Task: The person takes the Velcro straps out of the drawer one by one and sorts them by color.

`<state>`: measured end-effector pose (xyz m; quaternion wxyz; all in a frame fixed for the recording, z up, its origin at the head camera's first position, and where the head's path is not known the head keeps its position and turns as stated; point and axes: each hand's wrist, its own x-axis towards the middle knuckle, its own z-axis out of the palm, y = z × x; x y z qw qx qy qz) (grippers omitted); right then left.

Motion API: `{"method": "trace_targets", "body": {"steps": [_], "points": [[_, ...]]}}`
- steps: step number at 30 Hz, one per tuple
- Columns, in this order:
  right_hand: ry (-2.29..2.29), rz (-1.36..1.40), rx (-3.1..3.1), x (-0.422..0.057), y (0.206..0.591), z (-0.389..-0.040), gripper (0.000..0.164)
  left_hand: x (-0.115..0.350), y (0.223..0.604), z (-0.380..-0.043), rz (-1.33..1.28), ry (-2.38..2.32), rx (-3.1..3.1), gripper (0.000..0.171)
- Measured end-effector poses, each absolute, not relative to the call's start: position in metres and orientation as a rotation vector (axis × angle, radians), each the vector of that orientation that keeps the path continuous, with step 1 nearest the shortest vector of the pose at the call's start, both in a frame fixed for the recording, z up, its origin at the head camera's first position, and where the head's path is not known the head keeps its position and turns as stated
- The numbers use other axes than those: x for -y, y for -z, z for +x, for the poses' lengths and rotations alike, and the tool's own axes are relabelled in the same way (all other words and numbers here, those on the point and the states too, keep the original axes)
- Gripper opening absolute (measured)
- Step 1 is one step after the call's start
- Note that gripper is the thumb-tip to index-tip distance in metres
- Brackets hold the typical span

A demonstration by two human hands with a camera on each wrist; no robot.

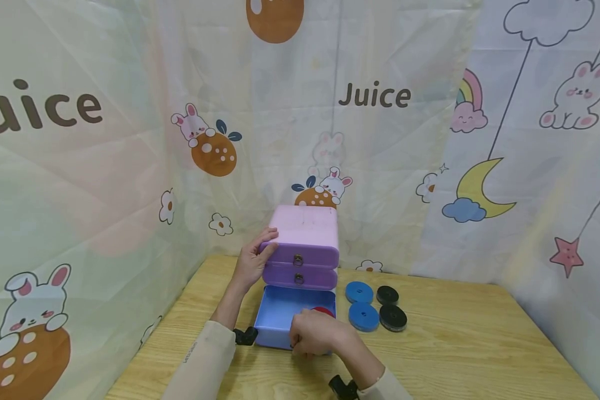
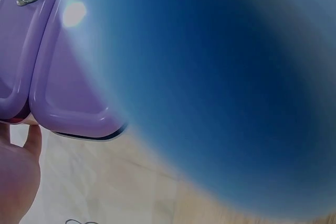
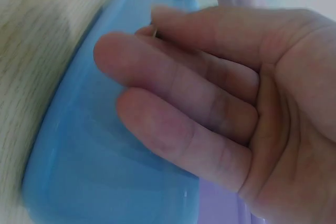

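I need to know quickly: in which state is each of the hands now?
Left hand: open, resting against the purple drawer unit.
Right hand: closed, pinching the mostly hidden handle of the blue drawer.

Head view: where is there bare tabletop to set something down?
The widest bare tabletop lies right of the black discs, toward the curtain; the stretch in front of them is bare too. Crowded: between drawer unit and black discs, where blue discs sit, and where the right hand meets the blue drawer.
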<state>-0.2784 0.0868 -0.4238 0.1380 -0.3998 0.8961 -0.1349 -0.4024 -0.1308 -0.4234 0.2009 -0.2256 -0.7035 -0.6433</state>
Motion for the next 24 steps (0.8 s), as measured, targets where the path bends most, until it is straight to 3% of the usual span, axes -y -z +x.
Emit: {"method": "trace_targets", "body": {"steps": [7,15,24], "points": [[0.693,-1.176,-2.575,-0.096,0.412,-0.286,0.004,0.131,0.423,-0.402,-0.635,1.81,1.957,0.034],[0.955,-1.214,-2.7,-0.118,0.401,-0.301,0.015,0.131,0.424,-0.403,-0.625,1.811,1.966,0.033],[0.838,-1.159,-2.743,-0.142,0.404,-0.314,0.033,0.131,0.424,-0.402,-0.63,1.801,1.977,0.036]]}}
